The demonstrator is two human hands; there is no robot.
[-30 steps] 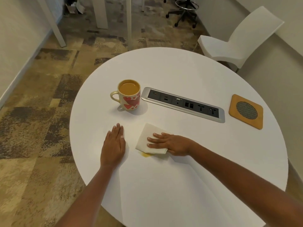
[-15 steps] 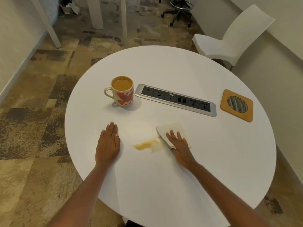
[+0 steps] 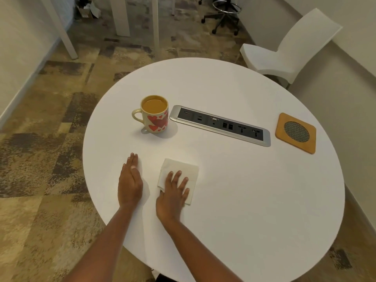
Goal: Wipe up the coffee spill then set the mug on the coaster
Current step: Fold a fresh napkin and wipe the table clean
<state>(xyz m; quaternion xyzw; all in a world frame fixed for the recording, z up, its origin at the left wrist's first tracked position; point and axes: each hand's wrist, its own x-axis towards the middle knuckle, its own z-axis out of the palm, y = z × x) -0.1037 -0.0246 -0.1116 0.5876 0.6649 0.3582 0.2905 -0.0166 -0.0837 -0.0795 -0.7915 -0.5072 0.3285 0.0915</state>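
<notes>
A cream mug (image 3: 156,116) with red hearts, full of milky coffee, stands upright on the round white table (image 3: 234,180), handle to the left. A folded white napkin (image 3: 184,170) lies flat in front of it. My right hand (image 3: 173,192) presses on the napkin with spread, straight fingers. My left hand (image 3: 130,181) rests flat on the table just left of the napkin. The square wooden coaster (image 3: 295,132) with a dark mesh centre sits at the far right. No spill shows; the napkin covers that spot.
A silver socket strip (image 3: 220,125) is set into the table between mug and coaster. A white chair (image 3: 284,49) stands beyond the table at the right. An office chair base (image 3: 224,19) and white table legs are farther back on the carpet.
My right hand slid the napkin left over the brown coffee streak, which no longer shows. The left hand stayed flat in place.
</notes>
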